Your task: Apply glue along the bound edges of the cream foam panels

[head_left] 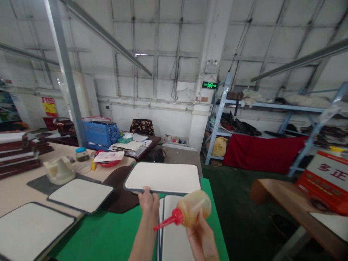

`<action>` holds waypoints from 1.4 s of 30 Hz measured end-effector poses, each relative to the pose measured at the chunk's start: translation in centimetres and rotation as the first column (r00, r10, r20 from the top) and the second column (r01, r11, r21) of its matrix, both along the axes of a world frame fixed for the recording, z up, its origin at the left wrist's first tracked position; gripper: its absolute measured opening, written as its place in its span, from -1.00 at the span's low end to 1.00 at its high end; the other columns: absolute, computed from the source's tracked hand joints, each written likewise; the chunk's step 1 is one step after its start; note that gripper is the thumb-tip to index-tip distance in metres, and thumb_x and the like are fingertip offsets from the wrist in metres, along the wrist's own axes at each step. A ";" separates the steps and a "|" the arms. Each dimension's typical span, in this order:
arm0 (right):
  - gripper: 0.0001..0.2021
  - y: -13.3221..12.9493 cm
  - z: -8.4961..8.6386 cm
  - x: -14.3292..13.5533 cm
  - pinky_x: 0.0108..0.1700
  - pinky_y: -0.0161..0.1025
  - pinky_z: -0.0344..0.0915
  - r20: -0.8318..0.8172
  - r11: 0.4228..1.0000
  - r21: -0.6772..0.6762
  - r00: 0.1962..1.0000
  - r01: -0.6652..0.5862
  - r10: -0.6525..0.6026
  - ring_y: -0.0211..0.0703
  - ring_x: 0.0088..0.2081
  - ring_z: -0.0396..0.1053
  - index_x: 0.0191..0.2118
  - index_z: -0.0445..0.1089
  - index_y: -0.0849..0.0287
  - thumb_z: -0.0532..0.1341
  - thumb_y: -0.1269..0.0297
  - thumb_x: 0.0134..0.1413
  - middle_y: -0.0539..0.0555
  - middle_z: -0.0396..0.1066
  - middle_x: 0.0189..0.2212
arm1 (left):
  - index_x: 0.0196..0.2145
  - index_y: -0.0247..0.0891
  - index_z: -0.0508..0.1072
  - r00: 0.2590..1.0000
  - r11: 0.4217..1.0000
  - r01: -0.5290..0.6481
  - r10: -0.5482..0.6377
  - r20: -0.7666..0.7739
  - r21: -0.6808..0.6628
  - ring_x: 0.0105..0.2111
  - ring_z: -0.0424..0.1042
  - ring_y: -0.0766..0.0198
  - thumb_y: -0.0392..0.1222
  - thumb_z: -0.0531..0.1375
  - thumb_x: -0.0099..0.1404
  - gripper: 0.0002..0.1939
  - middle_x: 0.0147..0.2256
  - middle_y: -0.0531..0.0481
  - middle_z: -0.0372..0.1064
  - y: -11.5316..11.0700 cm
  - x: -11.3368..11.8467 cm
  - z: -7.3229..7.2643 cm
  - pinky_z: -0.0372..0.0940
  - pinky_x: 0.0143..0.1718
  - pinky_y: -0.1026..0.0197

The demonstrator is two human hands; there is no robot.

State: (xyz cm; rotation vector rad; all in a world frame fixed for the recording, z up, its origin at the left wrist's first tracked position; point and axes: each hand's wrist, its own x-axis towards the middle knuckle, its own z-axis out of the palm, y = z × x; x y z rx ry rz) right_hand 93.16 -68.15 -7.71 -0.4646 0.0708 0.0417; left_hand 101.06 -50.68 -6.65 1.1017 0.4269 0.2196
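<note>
— What is nearest the camera, and what can't you see of it?

— The right hand (202,237), low in the frame with its wrist cut off by the bottom edge. It is wrapped around a squeeze bottle (193,208) of amber liquid, the red nozzle (167,222) pointing left and a little down. The fingers cover the bottle's lower side, so its base is hidden.

— And the left hand?

— The left hand (148,201) is just beside it, forearm running out of the bottom edge. Its fingers are closed on the near edge of a white panel (163,177) with a dark rim, held up and roughly level. The fingertips go under the panel and cannot be seen.

— How do bottle and panel sit to each other?

— The bottle is just below the panel's near right corner, overlapping it in view; whether they touch I cannot tell. The nozzle tip is just right of the left forearm.

— Beneath them?

— Another white panel (174,232) lies on the green table top (108,235), mostly hidden by both arms.

— Farther off?

— Two more panels (81,194) to the left, the nearest cut off at the corner, then a blue crate (100,133) and, at the far right, shelving (272,108) whose contents are too dim to name.
</note>
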 end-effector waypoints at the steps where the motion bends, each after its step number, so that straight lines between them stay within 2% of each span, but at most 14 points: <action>1: -0.69 0.2 0.5 0.3 -0.06 -0.17 0.38 0.004 1.000 0.010 1.000 0.023 -0.023 -0.06 -0.17 0.45 -0.30 0.51 0.19 0.46 0.20 -0.24 0.10 0.51 -0.27 | -0.18 -0.11 0.29 0.999 0.999 -0.047 0.047 -0.010 -0.009 -0.21 0.49 0.18 -0.24 -0.13 0.37 -0.77 -0.35 -0.09 0.44 -1.2 -0.6 -0.2 0.39 -0.25 0.24; 5: -0.69 -1.6 1.9 1.5 -0.08 -0.17 0.39 -0.001 0.998 0.003 0.998 0.067 -0.067 -0.05 -0.19 0.46 -0.34 0.51 0.18 0.47 0.19 -0.29 0.10 0.51 -0.29 | -0.15 0.01 0.25 0.973 0.960 -0.214 0.226 0.046 -0.181 -0.09 0.43 0.27 -0.22 -0.05 0.35 -0.82 -0.22 0.03 0.44 -5.0 -4.2 -1.2 0.38 -0.13 0.19; 8: -0.68 -3.8 1.9 2.1 -0.08 -0.20 0.39 0.016 0.997 -0.030 0.997 0.072 -0.071 -0.06 -0.19 0.46 -0.37 0.50 0.18 0.48 0.16 -0.31 0.10 0.52 -0.32 | -0.18 0.09 0.36 0.987 0.969 0.080 -0.045 0.151 -0.234 -0.04 0.40 0.13 -0.12 0.25 0.12 -0.72 -0.05 0.01 0.40 -5.4 -8.1 -2.6 0.40 -0.19 0.06; 10: -0.68 -4.9 1.7 2.3 -0.07 -0.18 0.38 0.038 0.997 -0.056 0.998 0.054 -0.052 -0.05 -0.19 0.46 -0.36 0.51 0.17 0.48 0.16 -0.32 0.08 0.52 -0.34 | -0.19 0.05 0.45 0.936 0.932 0.340 -0.323 0.137 -0.123 -0.13 0.45 0.03 -0.06 0.37 -0.05 -0.59 -0.06 -0.09 0.41 -4.4 -10.2 -2.9 0.39 -0.30 0.04; 12: -0.67 -5.4 1.7 2.0 -0.07 -0.15 0.39 0.041 0.998 -0.068 0.999 0.018 -0.015 -0.04 -0.20 0.46 -0.35 0.51 0.16 0.48 0.17 -0.32 0.08 0.52 -0.35 | -0.20 -0.06 0.51 0.887 0.892 0.442 -0.450 0.103 0.093 -0.34 0.48 0.06 -0.02 0.38 -0.07 -0.58 -0.29 -0.16 0.47 -2.9 -10.8 -1.5 0.34 -0.40 0.11; 14: -0.65 -5.5 1.8 1.5 -0.09 -0.14 0.40 0.023 0.998 -0.068 1.000 -0.016 0.017 -0.02 -0.22 0.46 -0.34 0.52 0.18 0.49 0.18 -0.35 0.10 0.52 -0.36 | -0.17 -0.08 0.51 0.915 0.875 0.277 -0.366 0.169 0.396 -0.37 0.46 0.09 -0.11 0.38 -0.06 -0.58 -0.41 -0.10 0.46 -1.5 -9.6 1.6 0.33 -0.37 0.15; 17: -0.61 -5.1 2.4 0.4 -0.10 -0.14 0.40 -0.013 0.996 -0.067 0.998 -0.067 0.066 -0.01 -0.21 0.46 -0.34 0.52 0.18 0.52 0.17 -0.42 0.12 0.52 -0.36 | -0.16 -0.11 0.53 0.913 0.709 -0.050 -0.253 0.320 0.703 0.04 0.29 0.01 -0.29 0.38 -0.11 -0.53 -0.06 -0.13 0.41 -0.5 -5.5 7.1 0.20 0.03 0.14; 21: -0.58 -4.7 3.1 -0.4 -0.06 -0.11 0.37 -0.031 0.987 -0.067 0.989 -0.147 0.145 -0.01 -0.24 0.47 -0.35 0.53 0.18 0.52 0.13 -0.46 0.14 0.52 -0.33 | -0.38 -0.19 0.56 0.884 0.600 0.107 -0.423 0.200 0.793 0.06 0.29 -0.05 -0.43 0.37 -0.19 -0.66 -0.16 -0.13 0.49 -0.8 -0.8 11.0 0.11 0.10 0.14; 24: -0.57 -5.4 2.7 -0.7 -0.07 -0.09 0.38 -0.038 0.990 -0.073 0.992 -0.123 0.121 0.00 -0.26 0.48 -0.35 0.53 0.20 0.53 0.15 -0.47 0.16 0.52 -0.32 | -0.50 -0.24 0.56 0.796 0.549 0.328 -0.599 0.089 0.769 -0.13 0.43 -0.06 -0.38 0.34 -0.13 -0.85 -0.42 -0.06 0.52 -0.6 0.4 11.1 0.27 -0.10 0.19; 29: -0.60 -9.2 2.1 -1.5 -0.22 -0.17 0.44 -0.056 0.978 -0.206 0.998 0.010 -0.022 -0.02 -0.33 0.48 -0.40 0.52 0.22 0.51 0.11 -0.44 0.16 0.52 -0.38 | -0.44 -0.24 0.58 0.758 0.573 0.431 -0.649 0.064 0.698 -0.34 0.47 0.08 -0.24 0.29 -0.01 -0.89 -0.55 0.06 0.49 2.1 0.5 10.6 0.31 -0.38 0.29; 31: -0.59 -11.0 3.2 -1.4 -0.29 -0.26 0.44 -0.042 0.951 -0.243 0.977 0.192 -0.208 -0.09 -0.37 0.47 -0.39 0.51 0.19 0.52 0.11 -0.48 0.13 0.52 -0.38 | -0.39 -0.29 0.59 0.724 0.482 0.498 -0.689 -0.039 0.721 -0.35 0.46 0.10 -0.20 0.30 -0.01 -0.81 -0.49 0.02 0.52 3.3 0.3 10.6 0.29 -0.38 0.30; 35: -0.55 -13.5 7.2 0.3 -0.29 -0.35 0.41 0.200 0.790 -0.274 0.836 0.549 -0.511 -0.19 -0.36 0.45 -0.32 0.49 0.11 0.52 0.17 -0.50 0.03 0.51 -0.35 | -0.25 -0.36 0.58 0.615 0.264 0.586 -0.760 -0.208 0.767 -0.32 0.45 0.12 -0.09 0.29 0.05 -0.66 -0.33 -0.06 0.54 4.9 -0.4 11.2 0.28 -0.32 0.30; 38: -0.58 -14.2 9.4 1.7 -0.22 -0.29 0.40 0.396 0.711 -0.325 0.773 0.623 -0.496 -0.17 -0.32 0.44 -0.30 0.48 0.11 0.50 0.20 -0.43 0.03 0.50 -0.34 | -0.15 -0.33 0.56 0.539 0.182 0.644 -0.797 -0.272 0.743 -0.31 0.46 0.12 -0.02 0.24 0.12 -0.60 -0.25 -0.10 0.53 5.6 -1.1 11.7 0.28 -0.31 0.29; 42: -0.63 -14.3 10.3 2.5 -0.28 -0.24 0.40 0.470 0.686 -0.391 0.774 0.613 -0.424 -0.15 -0.37 0.43 -0.39 0.47 0.12 0.50 0.21 -0.47 0.02 0.48 -0.40 | -0.07 -0.27 0.53 0.476 0.122 0.684 -0.821 -0.314 0.719 -0.32 0.47 0.12 -0.01 0.20 0.18 -0.58 -0.20 -0.10 0.52 6.0 -1.8 12.3 0.27 -0.34 0.29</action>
